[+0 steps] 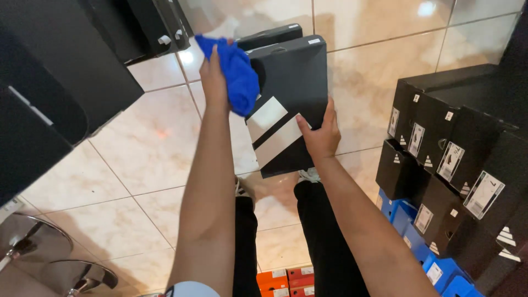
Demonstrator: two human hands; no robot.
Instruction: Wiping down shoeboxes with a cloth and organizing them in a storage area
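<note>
A black shoe box [291, 82] with broad white stripes on its lid is held out in front of me above the tiled floor. My right hand [320, 135] grips its near right edge, thumb on the lid. My left hand [213, 74] holds a bright blue cloth [236, 74] bunched against the box's left side near the top. A second black box [269, 36] shows just behind the held one. My legs in black trousers and pale shoes stand below the box.
A tall stack of black shoe boxes [456, 154] with white labels rises at the right, over blue boxes [434, 264]. Orange boxes [286, 279] lie between my feet. Black shelving [60, 77] fills the upper left. Chrome stool bases [49, 253] sit at the lower left.
</note>
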